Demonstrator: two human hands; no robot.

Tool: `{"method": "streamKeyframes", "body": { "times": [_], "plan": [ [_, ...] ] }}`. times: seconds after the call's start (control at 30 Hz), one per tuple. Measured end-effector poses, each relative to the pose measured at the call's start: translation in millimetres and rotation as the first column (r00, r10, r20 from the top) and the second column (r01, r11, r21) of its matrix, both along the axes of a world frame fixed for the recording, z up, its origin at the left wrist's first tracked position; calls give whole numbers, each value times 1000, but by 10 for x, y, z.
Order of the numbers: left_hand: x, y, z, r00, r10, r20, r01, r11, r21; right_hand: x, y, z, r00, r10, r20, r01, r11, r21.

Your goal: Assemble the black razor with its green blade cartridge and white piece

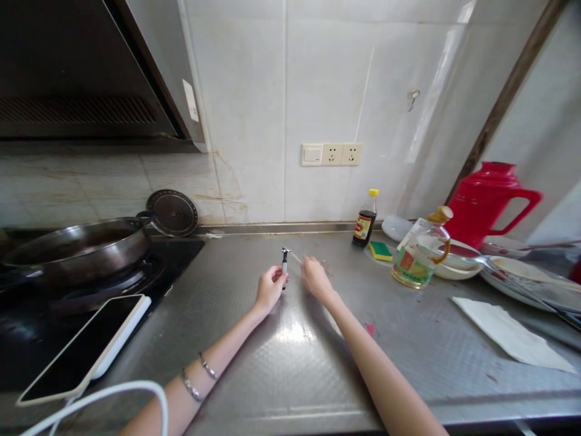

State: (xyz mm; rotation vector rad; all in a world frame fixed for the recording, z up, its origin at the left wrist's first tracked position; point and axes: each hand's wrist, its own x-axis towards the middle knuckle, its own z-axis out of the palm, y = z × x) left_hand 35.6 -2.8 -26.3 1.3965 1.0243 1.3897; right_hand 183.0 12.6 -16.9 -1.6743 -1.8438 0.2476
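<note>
Over the middle of the steel counter [254,390], my left hand [270,288] pinches a slim black-and-grey tool [285,266] and keeps it upright. A small shiny metal part sits at the tool's top; I cannot make out its exact kind. Just to the right, my right hand [315,277] is closed around the end of a thin pale stick-like piece [296,258]. This piece slants up and left toward the tool's top; whether the two are joined is too small to tell. My right fingers are slightly blurred and partly hidden.
A pan [91,248] and a phone [86,351] with a white cable [136,385] are at left. Rightward stand a soy sauce bottle [365,221], sponge [380,251], oil jug [415,260], red thermos [481,203], stacked dishes [458,266] and a paper napkin [511,333].
</note>
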Motion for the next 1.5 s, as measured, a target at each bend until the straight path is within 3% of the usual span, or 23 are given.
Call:
{"method": "streamKeyframes", "body": {
  "times": [0.13, 0.27, 0.37, 0.63, 0.83, 1.0, 1.23, 1.33, 1.5],
  "plan": [
    [-5, 21, -40, 995, -74, -74, 76, 997, 24, 319, 24, 120, 997, 76, -6, -72, 974, 216],
    [-6, -13, -18, 975, -172, -140, 176, 984, 16, 609, -56, 162, 984, 180, 0, -162, 886, 435],
    [-2, -60, 5, 961, -192, -201, 204, 978, 37, 768, -153, 171, 984, 174, 47, -173, 845, 506],
    [21, -89, -22, 938, -210, -275, 237, 969, 69, 798, -353, 234, 981, 77, 178, -167, 801, 575],
    [30, -71, -67, 940, -204, -273, 238, 966, 97, 670, -391, 208, 971, 77, 227, -197, 797, 571],
    [44, -110, -18, 944, -202, -261, 228, 971, 73, 651, -391, 183, 953, 127, 273, -262, 797, 545],
    [7, -74, 49, 963, -158, -220, 176, 983, 61, 854, -348, 194, 968, 115, 221, -228, 766, 601],
    [13, -72, 33, 957, -171, -235, 191, 980, 64, 788, -351, 179, 979, 121, 164, -198, 757, 623],
    [5, -60, 39, 957, -179, -228, 201, 976, 78, 673, -368, 182, 960, 199, 199, -279, 758, 589]
  ]
}}
